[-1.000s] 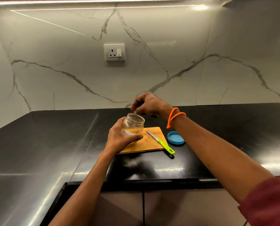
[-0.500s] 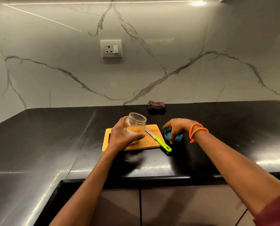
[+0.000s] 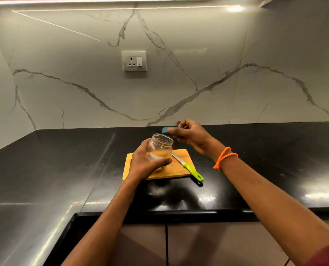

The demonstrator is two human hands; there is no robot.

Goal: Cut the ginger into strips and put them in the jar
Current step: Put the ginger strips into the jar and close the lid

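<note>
The clear jar (image 3: 160,148) stands tilted a little over the wooden cutting board (image 3: 179,168), its mouth open, with pale yellowish matter low inside; whether these are ginger strips cannot be made out through the glass. The left hand (image 3: 146,163) grips the jar from its near left side, fingers and thumb wrapped round the body and hiding its base. The right hand (image 3: 191,134) pinches the blue lid (image 3: 165,129) just above and to the right of the jar's mouth; most of the lid is hidden behind the fingers and blurred. A green-handled knife (image 3: 188,167) lies across the board's right edge, handle over the black counter (image 3: 63,169). Half a second ago the lid lay on the counter right of the board under the reaching right hand; it is now lifted.
</note>
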